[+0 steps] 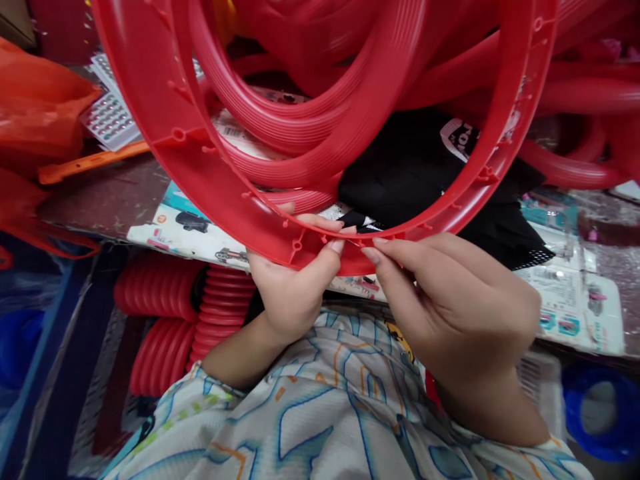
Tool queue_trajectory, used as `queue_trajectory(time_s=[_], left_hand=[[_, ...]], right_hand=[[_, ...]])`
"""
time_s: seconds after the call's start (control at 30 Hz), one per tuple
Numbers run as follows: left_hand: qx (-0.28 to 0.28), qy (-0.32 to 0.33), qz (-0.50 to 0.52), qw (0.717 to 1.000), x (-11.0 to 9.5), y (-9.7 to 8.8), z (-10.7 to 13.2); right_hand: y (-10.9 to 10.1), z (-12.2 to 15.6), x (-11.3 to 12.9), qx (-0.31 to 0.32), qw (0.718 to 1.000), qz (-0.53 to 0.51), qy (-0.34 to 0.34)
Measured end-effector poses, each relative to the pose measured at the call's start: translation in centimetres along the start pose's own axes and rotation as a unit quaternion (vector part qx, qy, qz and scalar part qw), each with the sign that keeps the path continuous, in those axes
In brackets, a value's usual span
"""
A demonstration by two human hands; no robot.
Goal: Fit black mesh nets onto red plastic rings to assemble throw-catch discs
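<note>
A large red plastic ring (200,200), with small pegs and screw posts on its hollow side, is tilted up in front of me. My left hand (295,287) grips its lower rim, thumb on the hollow side and fingers behind the inner edge. Close to that thumb, my right hand (460,300) pinches thumb and forefinger together at the ring's inner edge. Whatever sits between those fingertips is too small to make out. Behind the ring, a black cloth or bag (400,173) with white lettering lies on the table.
More red ribbed rings (300,127) are heaped at the back. Printed cardboard (565,280) covers the table's front edge. At left are an orange bag (40,100), an orange strip (95,162) and sheets of small shiny dots (113,110). Red ribbed parts (160,287) and a blue ring (575,413) sit below.
</note>
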State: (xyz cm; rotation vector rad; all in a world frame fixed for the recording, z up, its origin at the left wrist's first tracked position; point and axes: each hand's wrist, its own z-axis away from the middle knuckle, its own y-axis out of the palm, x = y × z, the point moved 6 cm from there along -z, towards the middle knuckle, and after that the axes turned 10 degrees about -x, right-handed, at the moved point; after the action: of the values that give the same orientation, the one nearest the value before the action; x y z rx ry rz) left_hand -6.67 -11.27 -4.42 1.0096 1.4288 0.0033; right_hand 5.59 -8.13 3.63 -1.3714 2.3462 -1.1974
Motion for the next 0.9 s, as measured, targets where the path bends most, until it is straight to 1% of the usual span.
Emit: queue_trajectory(time_s=[0.17, 0.3, 0.47, 0.53, 0.67, 0.73, 0.83, 0.87, 0.9], left_hand=[[-0.003, -0.007, -0.003, 1.0, -0.3, 0.1, 0.0], [-0.007, -0.006, -0.006, 1.0, -0.3, 0.1, 0.2], [-0.01, -0.006, 0.003, 1.0, -0.2, -0.2, 0.3], [-0.009, -0.016, 0.005, 1.0, 0.0, -0.2, 0.4], [-0.003, -0.019, 0.005, 1.0, -0.1, -0.3, 0.4], [-0.002, -0.021, 0.005, 1.0, -0.2, -0.3, 0.3], [-0.007, -0.027, 0.001, 1.0, -0.5, -0.4, 0.3], [-0.009, -0.026, -0.003, 1.0, -0.7, -0.5, 0.2], [-0.009, -0.027, -0.01, 1.0, -0.8, -0.6, 0.2]], right_hand=[[-0.1, -0.6, 0.6, 0.03, 0.999, 0.005, -0.017], [0.0, -0.8, 0.5, 0.047, 0.999, 0.007, 0.01], [0.3, -1.0, -0.1, 0.074, 0.997, 0.006, 0.013], [0.3, -1.0, -0.7, 0.08, 0.996, 0.006, 0.04], [0.0, -0.6, -1.1, 0.059, 0.993, -0.006, 0.099], [-0.1, -0.3, -1.1, 0.049, 0.989, 0.002, 0.143], [-0.5, 0.2, -1.2, 0.008, 0.974, 0.009, 0.227], [-0.6, 0.3, -1.3, -0.003, 0.969, 0.001, 0.248], [-0.6, 0.4, -1.4, -0.004, 0.967, -0.009, 0.254]])
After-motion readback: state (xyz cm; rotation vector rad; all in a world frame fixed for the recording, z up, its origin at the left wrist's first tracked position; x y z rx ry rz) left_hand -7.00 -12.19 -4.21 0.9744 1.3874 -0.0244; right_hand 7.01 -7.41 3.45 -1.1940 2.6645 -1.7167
